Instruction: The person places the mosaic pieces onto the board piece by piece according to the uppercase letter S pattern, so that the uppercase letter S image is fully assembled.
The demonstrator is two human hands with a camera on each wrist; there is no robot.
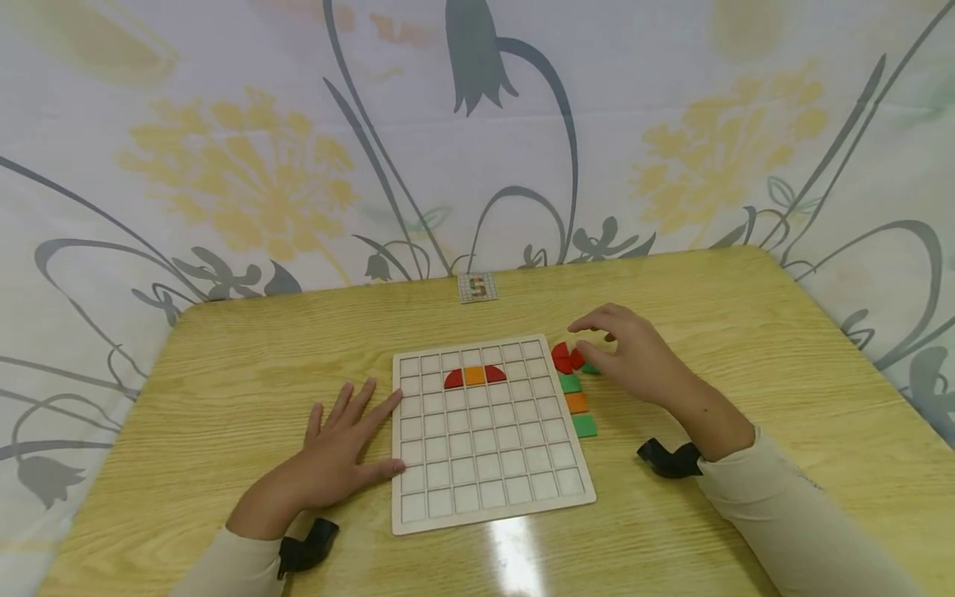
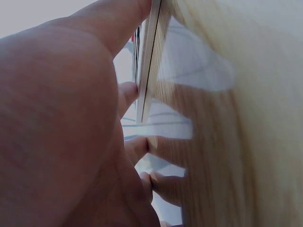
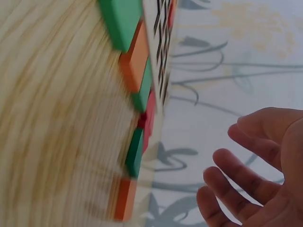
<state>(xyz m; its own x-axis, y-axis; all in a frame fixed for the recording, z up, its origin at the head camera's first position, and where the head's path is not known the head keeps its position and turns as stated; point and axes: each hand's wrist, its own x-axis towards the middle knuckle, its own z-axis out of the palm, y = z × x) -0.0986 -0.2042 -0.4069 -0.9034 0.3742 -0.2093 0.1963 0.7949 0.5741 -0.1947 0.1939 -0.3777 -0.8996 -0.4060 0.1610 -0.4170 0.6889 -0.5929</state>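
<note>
Fingers spread, the left hand (image 1: 337, 454) touches the board (image 1: 491, 468); the tile row (image 1: 474, 376) points left-right; the right hand (image 1: 632, 355) hovers, released.

Behind left hand (image 1: 332, 460): plain beige left sleeve (image 1: 231, 568), curved black fitting (image 1: 307, 547) by cuff. Behind right hand (image 1: 634, 361): matching right sleeve (image 1: 794, 518), second black fitting (image 1: 670, 459).

A small screened-off corner; whether in a home, classroom or studio cannot be told. A wood-grain bench (image 1: 254, 365) fills the lower frame, and pale floral-print cloth (image 1: 418, 108) spans the top and runs down both sides. At centre, a gridded board (image 1: 490, 468) and coloured tiles (image 1: 585, 426) give it a tabletop-game look.
</note>
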